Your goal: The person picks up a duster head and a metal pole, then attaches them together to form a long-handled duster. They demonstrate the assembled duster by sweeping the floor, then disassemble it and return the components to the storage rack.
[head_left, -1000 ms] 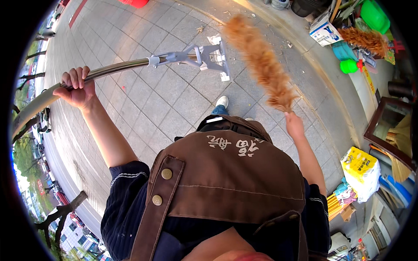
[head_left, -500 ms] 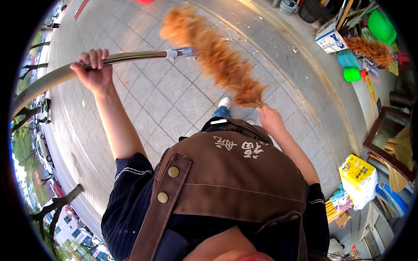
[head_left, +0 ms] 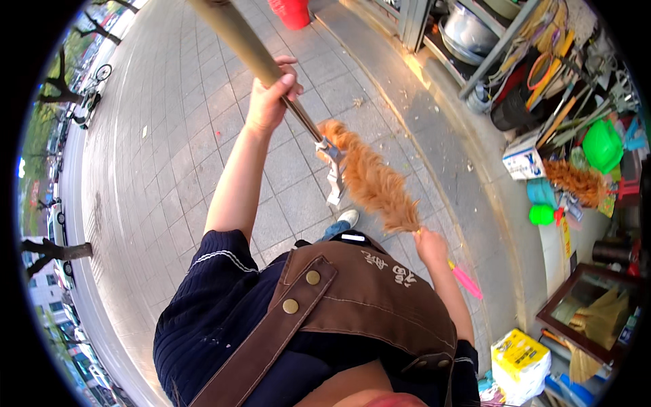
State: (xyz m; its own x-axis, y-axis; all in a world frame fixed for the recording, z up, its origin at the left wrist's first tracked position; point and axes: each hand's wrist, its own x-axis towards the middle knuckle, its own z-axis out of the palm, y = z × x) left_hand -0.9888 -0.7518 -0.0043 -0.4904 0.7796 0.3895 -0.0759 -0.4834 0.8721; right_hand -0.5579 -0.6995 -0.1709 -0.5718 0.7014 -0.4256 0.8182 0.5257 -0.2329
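Observation:
My left hand [head_left: 269,102] is closed around a tan pole [head_left: 241,37], where a thinner metallic section begins. At the pole's lower end is a pale grey clip-like fitting [head_left: 330,150], which lies against the fluffy orange-brown part of a feather duster [head_left: 376,180]; whether it grips the duster I cannot tell. My right hand [head_left: 432,247] holds the duster just below its feathers. Beyond that wrist the duster's pink handle end [head_left: 466,281] sticks out. The pole slants from the upper left down to the duster.
A red bucket [head_left: 291,12] stands on the paving ahead. To the right are metal shelves with pots [head_left: 468,34], a black bucket [head_left: 512,112], a white box [head_left: 523,163], another feather duster [head_left: 576,183], a dark-framed mirror [head_left: 576,308] and a yellow-and-white pack [head_left: 521,356].
The pole has swung from pointing left to pointing away from me, and my left hand has moved right. The duster has come lower and nearer, its pink handle now showing.

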